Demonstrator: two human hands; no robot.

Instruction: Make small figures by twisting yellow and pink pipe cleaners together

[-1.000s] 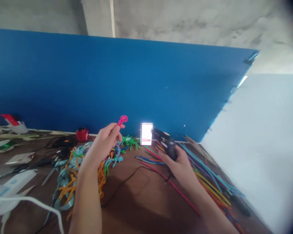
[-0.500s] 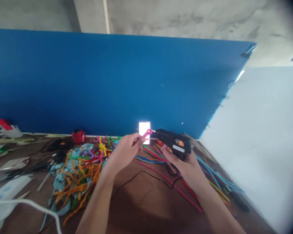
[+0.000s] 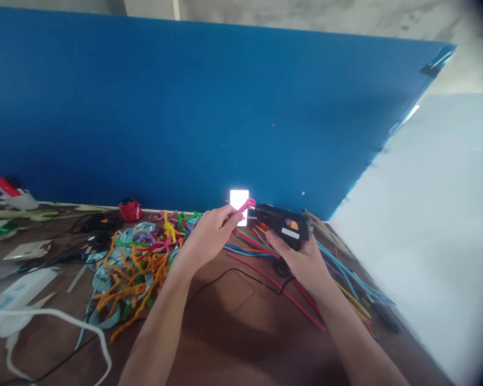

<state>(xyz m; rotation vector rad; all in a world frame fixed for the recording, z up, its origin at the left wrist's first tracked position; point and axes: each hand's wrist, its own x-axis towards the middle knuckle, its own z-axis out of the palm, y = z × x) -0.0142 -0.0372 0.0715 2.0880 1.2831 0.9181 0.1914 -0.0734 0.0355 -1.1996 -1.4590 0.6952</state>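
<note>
A pink pipe-cleaner piece point(image 3: 246, 205) is pinched in the left hand point(image 3: 209, 236), its looped end just left of the nozzle of the black glue gun point(image 3: 282, 225), around which the right hand point(image 3: 301, 260) is closed. The gun's long axis points leftward at the loop, above the desk point(image 3: 233, 327).

My brown worktop point(image 3: 233, 327) carries a tangled heap of bent pipe cleaners point(image 3: 137, 268) on my left, straight pipe cleaners point(image 3: 338, 279) fanned out on my right, and a black cord point(image 3: 225, 279) between them.
</note>
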